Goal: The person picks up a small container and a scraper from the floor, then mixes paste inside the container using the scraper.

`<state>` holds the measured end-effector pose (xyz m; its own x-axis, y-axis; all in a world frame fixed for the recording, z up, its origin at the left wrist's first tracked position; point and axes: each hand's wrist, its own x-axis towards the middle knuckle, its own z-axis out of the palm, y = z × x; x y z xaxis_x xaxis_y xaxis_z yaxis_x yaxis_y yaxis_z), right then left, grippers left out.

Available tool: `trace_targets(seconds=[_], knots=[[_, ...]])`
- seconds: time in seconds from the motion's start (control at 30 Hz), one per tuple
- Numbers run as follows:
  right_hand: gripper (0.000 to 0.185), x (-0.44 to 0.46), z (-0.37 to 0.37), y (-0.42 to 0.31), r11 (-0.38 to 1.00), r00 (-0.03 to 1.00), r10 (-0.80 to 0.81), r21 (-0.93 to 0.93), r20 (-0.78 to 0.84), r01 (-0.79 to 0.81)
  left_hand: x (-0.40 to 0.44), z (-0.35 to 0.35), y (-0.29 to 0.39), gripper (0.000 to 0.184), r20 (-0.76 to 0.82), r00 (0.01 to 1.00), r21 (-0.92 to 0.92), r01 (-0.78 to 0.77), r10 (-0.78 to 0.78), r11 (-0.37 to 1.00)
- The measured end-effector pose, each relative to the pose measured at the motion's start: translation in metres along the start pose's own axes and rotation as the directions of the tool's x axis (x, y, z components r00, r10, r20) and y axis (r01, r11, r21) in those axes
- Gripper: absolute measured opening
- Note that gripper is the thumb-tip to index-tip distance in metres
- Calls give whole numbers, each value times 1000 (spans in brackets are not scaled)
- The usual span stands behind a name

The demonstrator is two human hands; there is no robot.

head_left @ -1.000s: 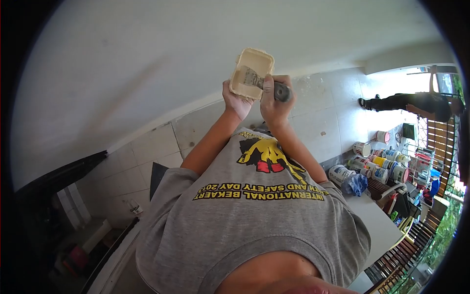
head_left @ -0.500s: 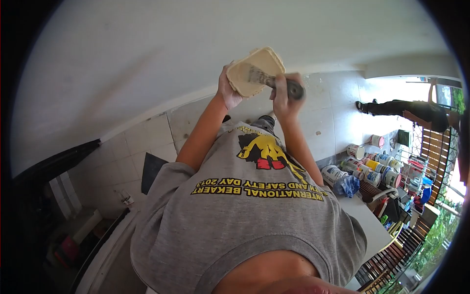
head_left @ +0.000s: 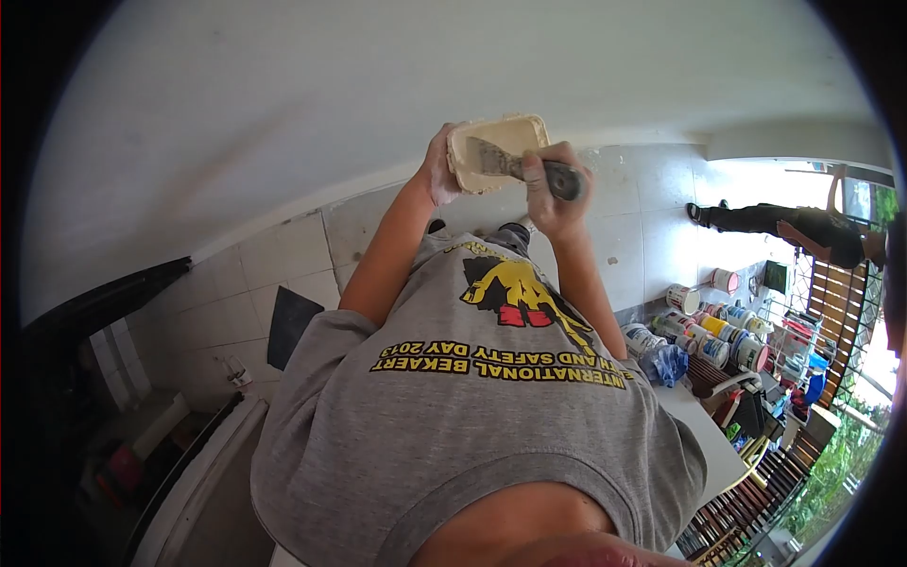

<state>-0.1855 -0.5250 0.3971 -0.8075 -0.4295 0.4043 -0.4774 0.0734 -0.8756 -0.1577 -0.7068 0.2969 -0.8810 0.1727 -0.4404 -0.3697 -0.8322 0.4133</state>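
My left hand (head_left: pixel 441 170) grips a shallow, cream-coloured rectangular tub (head_left: pixel 515 126) by its left side, its inside tilted toward me. In my right hand (head_left: pixel 561 203) is a putty knife (head_left: pixel 494 159), the fingers wrapped round its dark handle. The blade, smeared with pale material, lies over the inside of the tub. Whether the blade presses on the tub floor is hard to make out. Pale residue marks both hands.
A white wall (head_left: pixel 283 85) rises close in front of me. To the right, several paint cans (head_left: pixel 713 326) stand by a blue plastic bag (head_left: pixel 665 364) on a white table (head_left: pixel 704 430). Another person (head_left: pixel 803 227) stands farther off on the tiled floor (head_left: pixel 652 180).
The tub has turned to lie more level across my view and dropped slightly. The putty knife has shifted a little down and left over it, and its blade is less blurred.
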Motion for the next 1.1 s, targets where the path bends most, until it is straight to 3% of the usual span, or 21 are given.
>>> trace_targets(seconds=[0.13,0.23,0.33,0.37,0.47,0.53,0.63,0.67,0.77,0.83,0.93,1.07,1.1], knots=[[15,3,8,7,988,990,80,-139,115,-64,-5,11,4,55,-34,999,26,10,-9,1000],[16,5,5,-3,999,1000,7,-39,-8,-7,0,2,-1,55,-5,1000,13,-7,7,1000],[19,8,9,7,990,984,123,-91,128,-112,0,1,-1,56,15,1000,44,2,-3,999],[19,11,10,7,982,988,65,-184,142,-39,-1,3,-2,56,26,1000,33,4,-5,999],[19,15,8,4,993,998,50,-110,41,-45,0,5,1,58,55,998,7,2,-2,1000],[20,17,11,2,992,995,65,-113,75,-57,0,1,-3,58,54,998,-3,20,-19,1000],[19,19,12,1,980,990,77,-190,121,-53,6,-13,-3,58,182,982,-42,58,-49,997],[19,23,13,2,974,988,72,-225,137,-40,7,-16,-3,57,145,989,-23,47,-43,999],[18,18,12,-3,995,997,75,-72,31,-73,-1,1,-2,56,24,999,1,24,-24,1000],[18,18,22,4,986,996,32,-167,84,-18,4,1,-4,55,-62,998,-24,24,-25,999],[19,19,21,6,983,993,79,-172,87,-63,4,-11,-6,54,29,999,51,17,-18,999],[20,25,13,-5,995,995,87,-58,52,-84,5,-10,-9,52,-32,997,-23,67,-67,998],[20,24,17,-1,993,996,47,-107,74,-39,6,-11,-9,52,-53,995,-15,81,-81,997]])
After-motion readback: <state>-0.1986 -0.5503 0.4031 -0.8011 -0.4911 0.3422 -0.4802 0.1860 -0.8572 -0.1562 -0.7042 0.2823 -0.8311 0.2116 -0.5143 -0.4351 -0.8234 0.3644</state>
